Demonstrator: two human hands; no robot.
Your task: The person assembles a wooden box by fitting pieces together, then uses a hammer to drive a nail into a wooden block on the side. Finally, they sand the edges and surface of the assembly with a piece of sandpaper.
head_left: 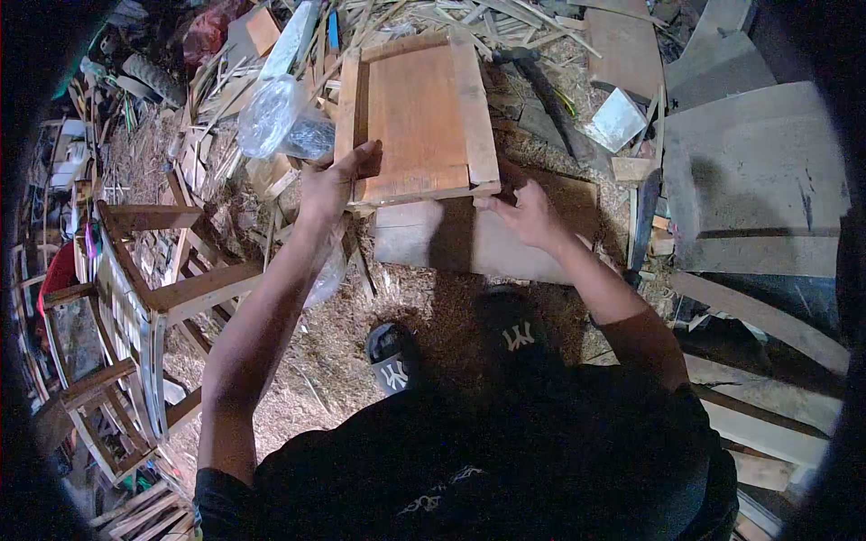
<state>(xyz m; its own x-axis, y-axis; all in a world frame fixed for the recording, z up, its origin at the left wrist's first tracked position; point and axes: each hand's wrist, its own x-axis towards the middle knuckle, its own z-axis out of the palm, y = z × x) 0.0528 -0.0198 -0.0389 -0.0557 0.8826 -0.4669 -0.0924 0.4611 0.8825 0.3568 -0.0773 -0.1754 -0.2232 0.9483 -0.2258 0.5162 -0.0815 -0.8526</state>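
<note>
A wooden framed panel (415,122), with a raised border round a reddish-brown board, is held up in front of me, tilted. My left hand (336,185) grips its lower left side, the thumb lying over the frame and the other fingers hidden behind. At the lower right corner my right hand (528,209) holds the panel, its thumb along the bottom edge and its fingers partly hidden by the wood. Below the panel, a flat board (514,243) rests on the sawdust-covered ground, with a shadow falling across it.
Wooden frames (149,288) stand at left. A clear plastic bag (275,117) lies beside the panel. Wood strips (532,22) are strewn at the back, near a white block (617,120). Large boards (758,180) lean at right. My sandalled feet (392,361) stand in sawdust.
</note>
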